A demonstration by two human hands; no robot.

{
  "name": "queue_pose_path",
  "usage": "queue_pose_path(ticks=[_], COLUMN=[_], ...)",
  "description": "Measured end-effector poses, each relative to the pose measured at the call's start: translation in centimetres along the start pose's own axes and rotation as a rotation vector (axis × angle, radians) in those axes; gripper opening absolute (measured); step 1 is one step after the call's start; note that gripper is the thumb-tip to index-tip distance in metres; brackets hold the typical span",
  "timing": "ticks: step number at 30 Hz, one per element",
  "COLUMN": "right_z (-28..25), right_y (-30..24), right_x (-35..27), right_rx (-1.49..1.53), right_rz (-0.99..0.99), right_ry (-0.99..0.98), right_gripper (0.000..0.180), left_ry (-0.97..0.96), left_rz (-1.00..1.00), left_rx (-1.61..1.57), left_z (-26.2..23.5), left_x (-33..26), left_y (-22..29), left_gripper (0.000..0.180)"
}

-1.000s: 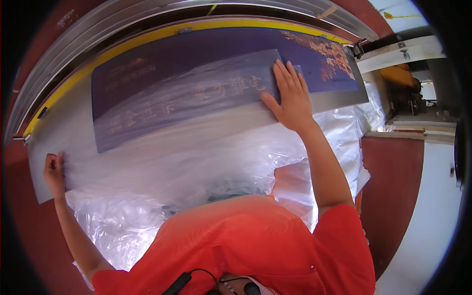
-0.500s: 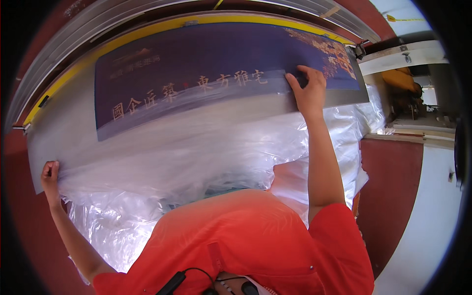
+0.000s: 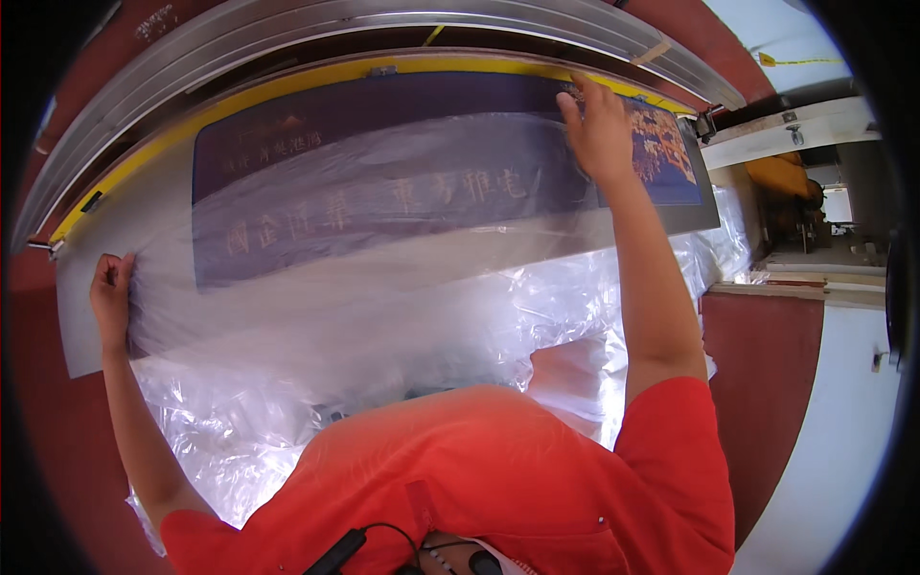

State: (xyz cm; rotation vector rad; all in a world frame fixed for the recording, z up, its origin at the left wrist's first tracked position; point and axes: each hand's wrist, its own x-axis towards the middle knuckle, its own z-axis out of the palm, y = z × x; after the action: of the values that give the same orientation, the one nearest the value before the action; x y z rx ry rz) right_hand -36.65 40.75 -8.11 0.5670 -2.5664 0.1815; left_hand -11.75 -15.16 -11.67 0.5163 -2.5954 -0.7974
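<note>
A dark blue printed panel (image 3: 431, 99) with gold characters and a flowering tree lies on a grey board (image 3: 81, 321). Clear plastic film (image 3: 355, 259) is stretched over the lower and middle part of the print and blurs its characters. At the film's left edge my left hand (image 3: 112, 292) is closed in a pinch on it, above the grey board. My right hand (image 3: 602, 134) grips the film's right edge between thumb and fingers, over the print's far right part near the tree. More crumpled film hangs between the board and my body.
A yellow strip (image 3: 287, 90) runs along the board's far side, with a small metal latch (image 3: 382, 71) on it. Beyond it are long metal rails (image 3: 287, 43). To the right stand a white panel (image 3: 834, 422) and a yellow object (image 3: 778, 182) in an opening.
Both hands have moved away from me, toward the board's far side, drawing the film with them. The film now covers the large characters and more of the print.
</note>
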Motion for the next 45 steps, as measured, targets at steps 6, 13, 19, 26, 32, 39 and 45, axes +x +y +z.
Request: queue_pose_path(ticks=[6,13,19,26,32,39,45], right_z=[-2.1,-1.4,0.5,0.9,0.4,5.0,6.0], right_y=[-3.6,-3.7,1.9,-0.6,-0.8,3.4,2.3], right_x=[-7.1,-7.2,-1.8,-1.9,-0.4,6.3,5.6], right_rx=[-0.066,-0.059,0.154,0.106,0.798,0.435,0.333], right_rz=[-0.042,0.006,0.249,0.218,0.639,0.577,0.81], right_ry=[-0.319,-0.191,-0.154,0.072,-0.045,0.068,0.022], right_gripper=[0.066,0.056,0.021,0.016,0.02,0.031,0.046], left_ry=[0.0,-0.052,0.018,0.084,0.415,0.323,0.423], left_rz=[-0.038,-0.046,-0.207,-0.301,-0.238,-0.45,-0.452], left_rx=[0.074,-0.003,-0.349,-0.743,-0.418,-0.424,-0.245], left_z=[-0.9,-1.4,-6.2,-7.8,-4.2,3.5,4.9], left_x=[-1.1,-1.2,-2.0,-3.3,3.8,14.4,14.3], left_y=[-1.5,-0.6,-2.5,0.6,-2.8,-4.0,-7.8], left_gripper=[0.023,0.021,0.01,0.016,0.021,0.027,0.047])
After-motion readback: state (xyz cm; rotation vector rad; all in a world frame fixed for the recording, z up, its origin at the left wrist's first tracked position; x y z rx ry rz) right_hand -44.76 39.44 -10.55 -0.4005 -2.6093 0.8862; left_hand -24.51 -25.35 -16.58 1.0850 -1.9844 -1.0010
